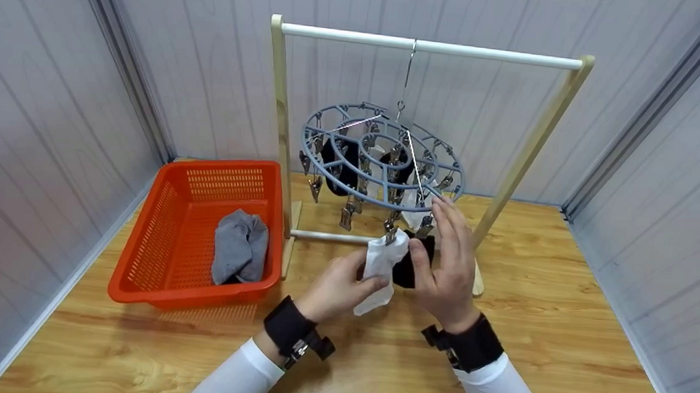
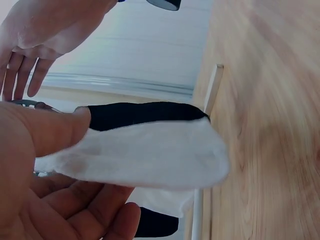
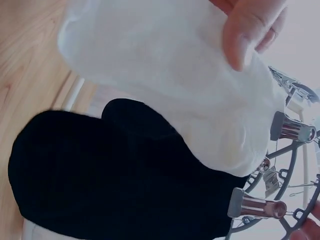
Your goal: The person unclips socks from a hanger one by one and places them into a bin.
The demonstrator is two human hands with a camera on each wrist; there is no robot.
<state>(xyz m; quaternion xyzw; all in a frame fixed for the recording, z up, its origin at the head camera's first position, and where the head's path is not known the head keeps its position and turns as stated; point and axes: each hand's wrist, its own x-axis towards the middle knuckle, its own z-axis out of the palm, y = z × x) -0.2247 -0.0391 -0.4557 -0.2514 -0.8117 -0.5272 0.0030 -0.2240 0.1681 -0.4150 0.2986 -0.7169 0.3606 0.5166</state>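
A white sock (image 1: 384,261) hangs by its top from a metal clip (image 1: 391,230) on the near rim of a round grey-blue clip hanger (image 1: 350,190). My left hand (image 1: 345,283) holds this sock at its side, thumb in front and fingers behind, as the left wrist view also shows. On the right, my right hand (image 1: 449,267) is raised with its fingers extended, fingertips at the hanger's rim. Between the hands, a black sock (image 3: 115,175) hangs from the neighbouring clip (image 3: 257,205), partly behind the white one.
More black and white socks hang at the hanger's middle and far side, among several bare clips. The hanger hooks onto a white rod (image 1: 346,36) between wooden posts (image 1: 532,152). An orange basket (image 1: 137,251) with grey socks (image 1: 239,247) stands at left on the wooden table.
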